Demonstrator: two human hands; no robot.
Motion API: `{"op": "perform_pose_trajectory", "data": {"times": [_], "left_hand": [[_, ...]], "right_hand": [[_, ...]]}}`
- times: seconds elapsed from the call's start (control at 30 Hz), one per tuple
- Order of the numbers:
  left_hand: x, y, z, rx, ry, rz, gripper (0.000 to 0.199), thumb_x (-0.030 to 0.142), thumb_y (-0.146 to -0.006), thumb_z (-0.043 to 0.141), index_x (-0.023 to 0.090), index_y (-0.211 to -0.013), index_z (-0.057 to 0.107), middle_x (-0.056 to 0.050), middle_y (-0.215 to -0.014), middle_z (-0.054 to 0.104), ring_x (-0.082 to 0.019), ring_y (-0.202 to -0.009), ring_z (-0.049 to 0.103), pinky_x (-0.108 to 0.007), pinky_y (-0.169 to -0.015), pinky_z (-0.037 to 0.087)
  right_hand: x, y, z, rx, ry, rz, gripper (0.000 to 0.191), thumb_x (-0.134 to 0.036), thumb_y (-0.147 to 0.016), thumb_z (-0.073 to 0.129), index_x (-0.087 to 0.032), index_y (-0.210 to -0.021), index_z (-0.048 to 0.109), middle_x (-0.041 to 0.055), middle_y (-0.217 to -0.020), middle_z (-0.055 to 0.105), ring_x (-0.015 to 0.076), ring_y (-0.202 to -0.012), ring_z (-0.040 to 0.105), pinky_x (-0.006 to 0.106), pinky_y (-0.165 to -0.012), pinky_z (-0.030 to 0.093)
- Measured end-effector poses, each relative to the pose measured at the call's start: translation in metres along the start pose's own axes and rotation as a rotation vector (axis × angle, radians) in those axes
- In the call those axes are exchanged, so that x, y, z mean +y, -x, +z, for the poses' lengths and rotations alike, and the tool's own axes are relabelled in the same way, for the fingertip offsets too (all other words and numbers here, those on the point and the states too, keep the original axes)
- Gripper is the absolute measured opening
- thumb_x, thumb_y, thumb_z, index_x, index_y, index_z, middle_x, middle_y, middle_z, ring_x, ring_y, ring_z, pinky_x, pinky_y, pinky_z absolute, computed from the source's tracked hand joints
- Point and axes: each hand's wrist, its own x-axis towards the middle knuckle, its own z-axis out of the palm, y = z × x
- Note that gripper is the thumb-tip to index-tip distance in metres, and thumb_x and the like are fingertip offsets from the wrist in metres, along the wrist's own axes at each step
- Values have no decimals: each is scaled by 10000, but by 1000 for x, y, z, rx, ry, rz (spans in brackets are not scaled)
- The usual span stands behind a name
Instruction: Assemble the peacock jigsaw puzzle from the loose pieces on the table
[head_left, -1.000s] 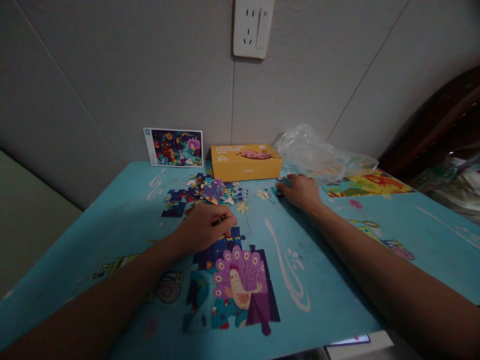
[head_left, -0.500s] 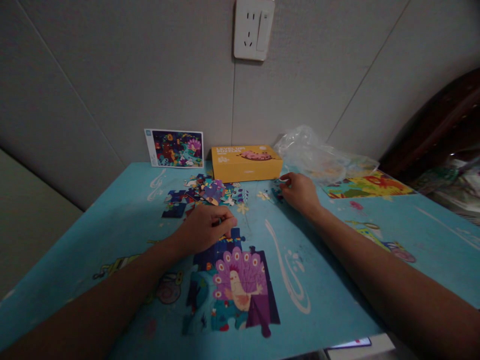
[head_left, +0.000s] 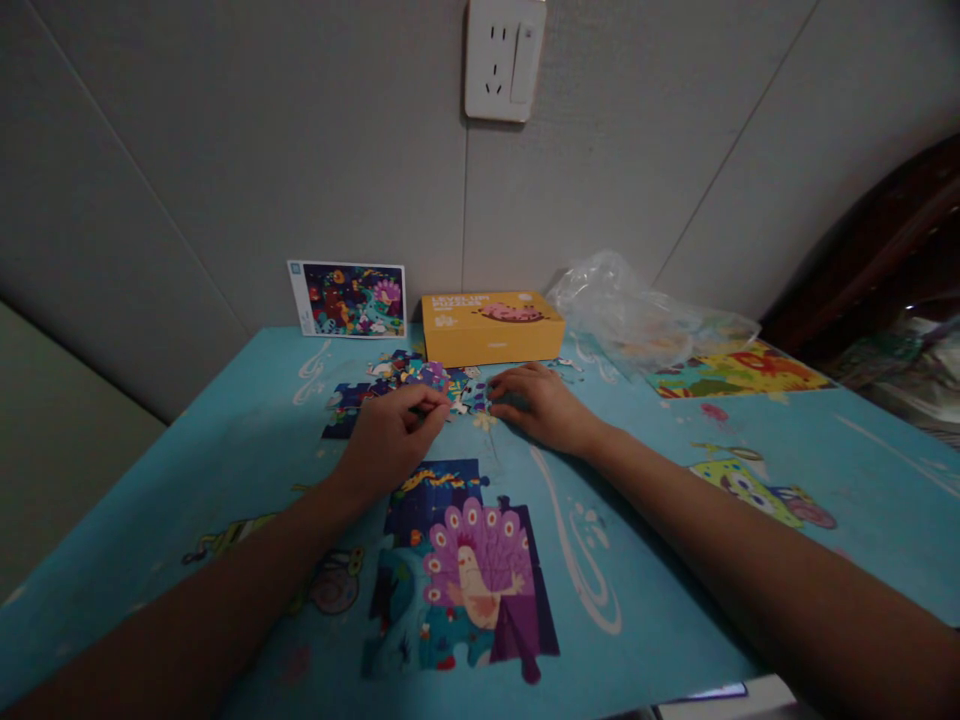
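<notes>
A partly joined jigsaw puzzle [head_left: 480, 580] with a purple peacock lies on the table in front of me. Beyond it is a heap of loose puzzle pieces [head_left: 412, 372]. My left hand [head_left: 397, 435] hovers at the near side of the heap, thumb and fingertips pinched together; whatever is between them is hidden. At the heap's right end my right hand [head_left: 544, 408] reaches in palm down. Its fingers are bent but apart, with the tips beside a few blue and white puzzle pieces [head_left: 475, 396].
A picture card [head_left: 352, 300] leans on the wall beside a yellow puzzle box [head_left: 493, 330]. Farther right are a clear plastic bag [head_left: 622, 310] and a bright printed sheet [head_left: 742, 370]. A small pale piece [head_left: 568, 366] lies near the box's right corner. A wall socket [head_left: 504, 62] is above.
My right hand has moved left, from beside the box's right corner to the heap's right end. My left hand has drawn back from over the joined puzzle toward the heap.
</notes>
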Motion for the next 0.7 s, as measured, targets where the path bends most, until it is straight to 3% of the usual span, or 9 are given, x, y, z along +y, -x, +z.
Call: {"op": "perform_pose_trajectory", "data": {"times": [0.1, 0.33, 0.47, 0.6, 0.7], "left_hand": [[0, 1, 2, -21, -10, 12, 149, 271, -829, 591, 171, -843, 700, -13, -772, 725, -128, -657, 642, -197, -567, 487], [0, 0, 2, -41, -9, 53, 138, 248, -830, 588, 172, -839, 703, -7, -754, 720, -123, -641, 646, -202, -590, 504], [0, -1, 3, -44, -11, 63, 137, 238, -820, 588, 167, -834, 705, -10, -750, 717, -115, -613, 630, -194, -564, 492], [-1, 0, 4, -55, -5, 61, 147, 243, -825, 583, 166, -846, 706, -5, -730, 708, -95, -557, 590, -181, -525, 455], [-1, 2, 4, -78, 11, 51, 156, 254, -828, 581, 163, -862, 704, 1, -711, 697, -79, -507, 547, -172, -481, 406]], "right_hand": [[-3, 0, 0, 16, -18, 31, 142, -258, -858, 672, -180, -976, 682, 74, -1017, 702, 246, -1013, 579, 402, -930, 391], [-19, 3, 6, 25, -23, 111, 535, -380, -846, 680, -150, -1310, 543, 144, -1224, 645, 312, -1117, 546, 469, -942, 399], [-23, 1, 7, 58, -122, 174, 532, -279, -763, 749, -152, -1248, 572, 118, -1068, 676, 255, -972, 593, 392, -855, 439], [-21, 2, 0, 102, -384, 242, 188, -205, -829, 603, -147, -999, 659, 40, -785, 663, 157, -712, 573, 301, -701, 428], [-24, 4, -8, 38, -624, 195, 128, -239, -826, 592, -134, -839, 666, 21, -692, 639, 120, -616, 521, 272, -625, 404]]}}
